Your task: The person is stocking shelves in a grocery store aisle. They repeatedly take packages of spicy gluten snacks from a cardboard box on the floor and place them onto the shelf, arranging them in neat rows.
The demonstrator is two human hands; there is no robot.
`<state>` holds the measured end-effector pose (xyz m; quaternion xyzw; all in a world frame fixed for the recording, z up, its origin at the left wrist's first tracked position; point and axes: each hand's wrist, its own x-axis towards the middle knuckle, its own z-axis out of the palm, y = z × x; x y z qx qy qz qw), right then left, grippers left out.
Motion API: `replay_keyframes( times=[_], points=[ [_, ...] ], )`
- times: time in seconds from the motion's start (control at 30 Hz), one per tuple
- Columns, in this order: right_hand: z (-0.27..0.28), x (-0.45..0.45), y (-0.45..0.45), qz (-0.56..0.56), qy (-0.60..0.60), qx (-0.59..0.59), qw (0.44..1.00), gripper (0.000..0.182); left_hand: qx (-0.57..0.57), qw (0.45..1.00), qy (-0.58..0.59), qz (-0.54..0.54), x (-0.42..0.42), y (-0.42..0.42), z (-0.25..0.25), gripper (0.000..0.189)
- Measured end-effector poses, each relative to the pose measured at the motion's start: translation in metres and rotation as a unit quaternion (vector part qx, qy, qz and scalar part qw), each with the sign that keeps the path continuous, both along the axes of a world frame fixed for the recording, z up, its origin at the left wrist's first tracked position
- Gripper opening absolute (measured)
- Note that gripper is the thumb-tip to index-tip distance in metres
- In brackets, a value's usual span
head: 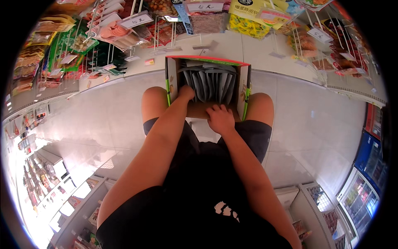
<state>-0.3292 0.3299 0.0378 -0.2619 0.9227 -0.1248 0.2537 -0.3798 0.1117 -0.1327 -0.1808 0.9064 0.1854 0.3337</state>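
Note:
An open cardboard box (243, 93) with red and green edges stands between my knees. Inside it several grey flat packets (211, 85) are lined up on edge, and a few more lie across their far ends. My left hand (186, 93) reaches into the box at its left side, against the leftmost packets; its fingertips are hidden, so any hold cannot be made out. On the near cardboard flap (197, 112) rests my right hand (221, 118), fingers a little spread, holding nothing.
Beyond the box, snack packets (203, 23) hang on metal hooks with price cards (136, 20) above a white shelf base (230, 43). Pale floor tiles (304, 118) surround me. Behind me stand more shelves (77, 214), and at the right is a glass-door cooler (357, 193).

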Motion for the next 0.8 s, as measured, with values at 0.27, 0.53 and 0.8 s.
replay_keyframes(
  times=[0.27, 0.53, 0.8],
  points=[
    [0.001, 0.000, 0.000, -0.003, 0.006, -0.002, 1.000, 0.032, 0.035, 0.993, 0.038, 0.109, -0.004, 0.019, 0.066, 0.025],
    [0.019, -0.007, -0.004, -0.011, -0.057, 0.009, 0.998, 0.054, 0.032, 0.984, 0.160, 0.078, 0.023, 0.018, 0.176, 0.041],
    [0.074, 0.005, -0.012, -0.079, 0.113, -0.321, 0.937, 0.085, 0.272, 0.920, 0.178, 0.222, 0.060, 0.018, 0.329, 0.037]
  ],
)
